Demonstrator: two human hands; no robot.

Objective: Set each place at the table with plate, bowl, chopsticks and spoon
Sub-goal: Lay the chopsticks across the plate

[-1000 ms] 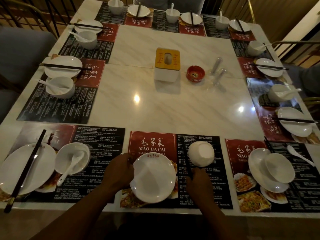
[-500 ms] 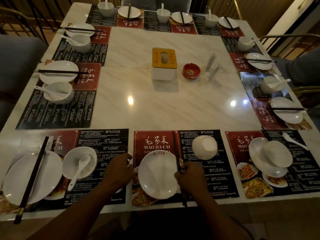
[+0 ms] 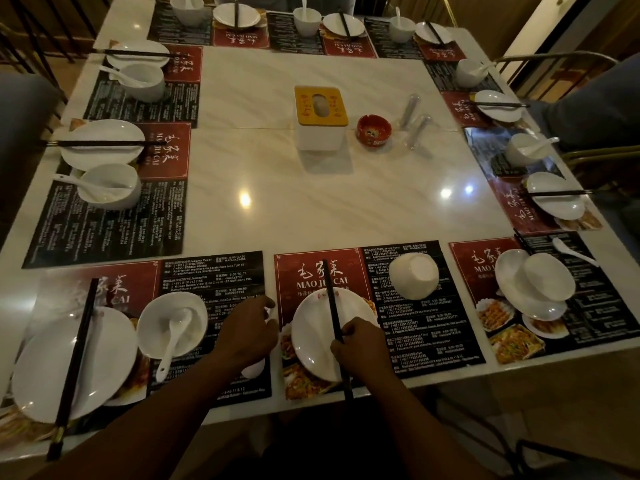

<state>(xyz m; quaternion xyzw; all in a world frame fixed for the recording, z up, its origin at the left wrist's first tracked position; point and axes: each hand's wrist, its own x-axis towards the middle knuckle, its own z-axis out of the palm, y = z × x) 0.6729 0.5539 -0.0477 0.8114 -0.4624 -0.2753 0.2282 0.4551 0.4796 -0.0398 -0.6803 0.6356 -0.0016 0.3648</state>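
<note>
At the near middle place a white plate (image 3: pixel 311 337) lies on its red and black placemat (image 3: pixel 426 327). My right hand (image 3: pixel 360 344) grips a pair of black chopsticks (image 3: pixel 330 299) that lie lengthwise across the plate. Left of the plate, my left hand (image 3: pixel 246 330) curls over a white spoon (image 3: pixel 254 368), whose ends stick out from under it. A white bowl (image 3: pixel 414 275) sits upside down on the mat to the plate's far right.
The near left place has a plate (image 3: pixel 41 375) with chopsticks (image 3: pixel 74 365) and a bowl with spoon (image 3: pixel 173 323). At the near right, a bowl (image 3: pixel 549 277) sits on stacked plates, a loose spoon (image 3: pixel 575 251) beside them. A tissue box (image 3: pixel 320 119) and red ashtray (image 3: pixel 374 130) stand mid-table.
My right hand has brought the chopsticks from the plate's right side onto the plate. My left hand has stayed left of the plate.
</note>
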